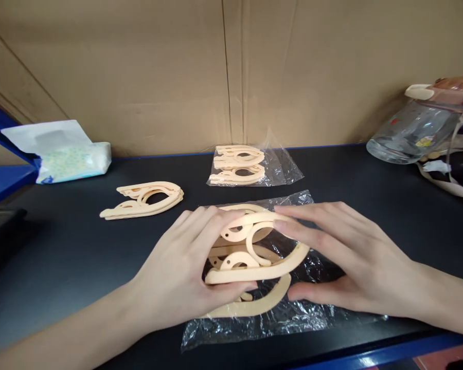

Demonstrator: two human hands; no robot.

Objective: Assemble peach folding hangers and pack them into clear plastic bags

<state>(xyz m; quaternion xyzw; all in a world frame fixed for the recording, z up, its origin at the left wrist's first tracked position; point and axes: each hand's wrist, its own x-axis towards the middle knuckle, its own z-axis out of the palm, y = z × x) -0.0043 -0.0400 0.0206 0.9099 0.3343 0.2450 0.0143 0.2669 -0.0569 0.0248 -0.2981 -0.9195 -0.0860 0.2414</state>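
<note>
A beige folded plastic hanger (250,273) is raised over a clear plastic bag (250,329), tilted a little towards me. My left hand (177,272) grips its left end, thumb below and fingers over the top. At its right end is my right hand (355,262), fingers spread; two fingertips rest on the upper arm and the thumb stays apart from it. More beige folded hangers (254,307) lie beneath, on or in the bag; my hands and the raised hanger partly hide them.
Another folded hanger (154,208) lies on the black tabletop (61,241) to the left. Behind, a clear bag (283,167) contains several hangers (239,164). A tissue pack (75,159) is at back left, a transparent bottle with strap (412,131) at back right. Cardboard (158,77) stands behind.
</note>
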